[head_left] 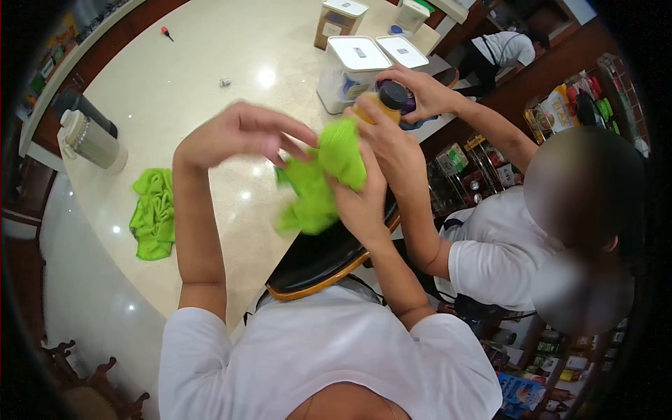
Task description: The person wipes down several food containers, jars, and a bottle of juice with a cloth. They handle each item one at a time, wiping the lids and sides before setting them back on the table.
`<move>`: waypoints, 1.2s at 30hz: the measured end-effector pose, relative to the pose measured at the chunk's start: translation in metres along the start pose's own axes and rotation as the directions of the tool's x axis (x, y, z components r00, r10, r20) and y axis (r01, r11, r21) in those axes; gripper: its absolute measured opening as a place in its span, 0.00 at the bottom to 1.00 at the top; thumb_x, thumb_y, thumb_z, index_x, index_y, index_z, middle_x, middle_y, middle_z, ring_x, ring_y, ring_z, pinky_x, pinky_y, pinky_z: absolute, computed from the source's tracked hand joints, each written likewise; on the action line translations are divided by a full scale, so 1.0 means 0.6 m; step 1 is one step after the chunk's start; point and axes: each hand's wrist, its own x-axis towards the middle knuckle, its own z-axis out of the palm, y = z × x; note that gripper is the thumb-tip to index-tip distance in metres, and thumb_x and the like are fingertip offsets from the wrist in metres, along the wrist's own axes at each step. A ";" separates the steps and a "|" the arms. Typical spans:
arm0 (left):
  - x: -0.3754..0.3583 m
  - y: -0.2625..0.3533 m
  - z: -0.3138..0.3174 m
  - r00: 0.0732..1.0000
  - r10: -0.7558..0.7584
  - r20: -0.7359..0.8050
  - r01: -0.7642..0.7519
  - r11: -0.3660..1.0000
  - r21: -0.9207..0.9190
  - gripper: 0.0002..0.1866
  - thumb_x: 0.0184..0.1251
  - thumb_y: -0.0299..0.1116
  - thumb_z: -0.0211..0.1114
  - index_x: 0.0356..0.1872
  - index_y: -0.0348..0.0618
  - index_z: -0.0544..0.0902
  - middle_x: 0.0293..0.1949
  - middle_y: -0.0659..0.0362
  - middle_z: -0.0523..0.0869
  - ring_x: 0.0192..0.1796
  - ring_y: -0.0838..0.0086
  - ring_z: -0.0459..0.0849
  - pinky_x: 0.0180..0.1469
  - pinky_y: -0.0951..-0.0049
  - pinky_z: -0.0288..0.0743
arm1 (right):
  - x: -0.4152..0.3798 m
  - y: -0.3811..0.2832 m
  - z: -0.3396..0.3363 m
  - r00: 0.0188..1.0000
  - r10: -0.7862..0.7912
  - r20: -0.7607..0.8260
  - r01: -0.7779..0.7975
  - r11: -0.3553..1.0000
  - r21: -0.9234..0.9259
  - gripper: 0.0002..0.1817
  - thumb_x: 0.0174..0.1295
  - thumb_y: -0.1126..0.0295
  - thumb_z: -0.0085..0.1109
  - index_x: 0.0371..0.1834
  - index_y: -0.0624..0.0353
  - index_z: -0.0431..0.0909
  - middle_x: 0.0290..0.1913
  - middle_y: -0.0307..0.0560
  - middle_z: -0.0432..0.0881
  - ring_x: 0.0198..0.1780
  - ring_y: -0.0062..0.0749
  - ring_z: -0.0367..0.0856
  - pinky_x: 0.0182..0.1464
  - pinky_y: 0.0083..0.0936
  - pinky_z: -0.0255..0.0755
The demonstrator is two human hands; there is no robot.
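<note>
A bright green cloth (311, 192) hangs bunched in front of me over the table's edge, its lower folds smeared by motion. My right hand (360, 206) grips it from below, and part of the cloth stands up rounded above the fingers. To the left, my left hand (241, 136) hovers over the tabletop, fingers stretched toward the cloth and apart, slightly blurred. Just beyond my right hand, a co-worker's hands (395, 136) hold a yellowish bottle (367, 108) with a black cap (393, 94).
On the pale table (189, 84) lie a second green cloth (154, 217) and a small crumpled piece (225, 82). A pitcher (91, 140) stands at the left, white-lidded containers (343, 84) at the back. A black-seated stool (315, 262) is close to me; another person (504, 52) bends farther off.
</note>
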 end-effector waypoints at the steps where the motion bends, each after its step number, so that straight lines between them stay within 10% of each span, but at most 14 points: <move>1: 0.014 -0.011 -0.007 0.976 -0.018 -0.215 0.041 0.994 0.101 0.30 0.58 0.30 0.65 0.64 0.34 0.68 0.53 0.50 0.80 0.57 0.68 0.78 0.53 0.70 0.75 | -0.024 -0.015 -0.019 0.993 0.105 0.050 -0.103 0.994 -0.028 0.26 0.48 0.86 0.54 0.55 0.65 0.71 0.46 0.48 0.79 0.50 0.32 0.78 0.54 0.26 0.70; 4: 0.076 -0.137 -0.015 0.808 0.104 -0.580 0.130 0.929 0.347 0.41 0.47 0.23 0.68 0.68 0.42 0.64 0.54 0.49 0.77 0.57 0.65 0.75 0.54 0.64 0.74 | -0.086 -0.024 -0.063 0.965 0.264 0.006 -0.261 0.948 0.183 0.24 0.53 0.85 0.59 0.56 0.66 0.71 0.49 0.42 0.78 0.52 0.25 0.76 0.55 0.22 0.69; 6: 0.092 -0.159 -0.019 0.869 -0.228 -0.440 0.420 0.809 0.411 0.45 0.41 0.20 0.68 0.68 0.44 0.62 0.55 0.50 0.76 0.59 0.65 0.73 0.57 0.62 0.72 | -0.112 -0.034 -0.091 0.950 0.310 -0.042 -0.287 0.917 0.277 0.25 0.53 0.86 0.59 0.57 0.68 0.69 0.50 0.44 0.78 0.53 0.27 0.76 0.56 0.24 0.69; 14: 0.086 -0.232 0.037 0.770 0.226 -0.596 -0.034 0.948 0.315 0.50 0.37 0.34 0.79 0.66 0.42 0.61 0.55 0.51 0.78 0.57 0.61 0.78 0.56 0.66 0.74 | 0.010 -0.136 -0.137 0.723 0.069 -0.687 0.004 0.995 0.104 0.18 0.64 0.70 0.57 0.54 0.65 0.71 0.49 0.46 0.77 0.48 0.29 0.77 0.50 0.24 0.71; 19: 0.082 -0.225 0.038 0.623 0.222 -0.750 0.231 0.864 0.447 0.51 0.35 0.39 0.81 0.65 0.40 0.63 0.55 0.51 0.78 0.55 0.61 0.80 0.56 0.66 0.74 | 0.181 -0.047 -0.185 0.967 -0.041 -0.250 -0.096 0.855 -0.509 0.19 0.63 0.63 0.54 0.52 0.65 0.71 0.40 0.47 0.81 0.39 0.28 0.78 0.41 0.26 0.71; 20: 0.076 -0.227 0.034 0.625 0.225 -0.748 0.227 0.864 0.450 0.51 0.35 0.39 0.81 0.65 0.40 0.63 0.55 0.51 0.78 0.55 0.61 0.80 0.56 0.66 0.74 | 0.216 0.011 -0.184 0.972 0.172 -0.160 -0.233 0.787 -0.571 0.21 0.62 0.64 0.54 0.55 0.64 0.70 0.41 0.48 0.81 0.41 0.29 0.78 0.44 0.27 0.71; 22: 0.062 -0.232 0.021 0.572 0.197 -0.796 0.195 0.910 0.365 0.49 0.35 0.38 0.81 0.64 0.39 0.65 0.53 0.52 0.79 0.53 0.63 0.81 0.53 0.66 0.76 | 0.265 0.156 -0.174 0.956 0.291 0.049 -0.240 0.863 -0.445 0.24 0.64 0.61 0.52 0.60 0.63 0.69 0.47 0.47 0.79 0.45 0.29 0.76 0.47 0.26 0.70; 24: 0.043 -0.233 0.009 0.550 0.203 -0.810 0.178 0.919 0.351 0.47 0.37 0.36 0.80 0.63 0.40 0.65 0.53 0.52 0.79 0.52 0.64 0.81 0.52 0.67 0.77 | 0.239 0.092 -0.142 0.743 0.650 0.157 -0.608 0.755 -0.246 0.24 0.66 0.56 0.53 0.60 0.61 0.70 0.51 0.43 0.77 0.48 0.28 0.75 0.50 0.24 0.69; 35: -0.034 -0.224 -0.057 0.420 0.218 -0.881 0.247 0.906 0.342 0.42 0.50 0.32 0.74 0.65 0.37 0.59 0.57 0.46 0.75 0.59 0.61 0.76 0.59 0.67 0.74 | 0.258 0.107 0.024 0.774 0.440 0.456 -0.390 0.898 -0.204 0.21 0.66 0.61 0.55 0.57 0.62 0.73 0.46 0.45 0.81 0.45 0.27 0.77 0.49 0.28 0.72; 36: -0.048 -0.242 -0.063 0.278 0.336 -0.900 0.503 0.747 0.435 0.43 0.52 0.33 0.73 0.67 0.37 0.57 0.60 0.45 0.71 0.63 0.60 0.72 0.64 0.66 0.67 | 0.264 0.110 0.021 0.778 0.434 0.454 -0.391 0.900 -0.192 0.21 0.66 0.61 0.55 0.57 0.62 0.73 0.46 0.45 0.81 0.45 0.27 0.77 0.49 0.28 0.72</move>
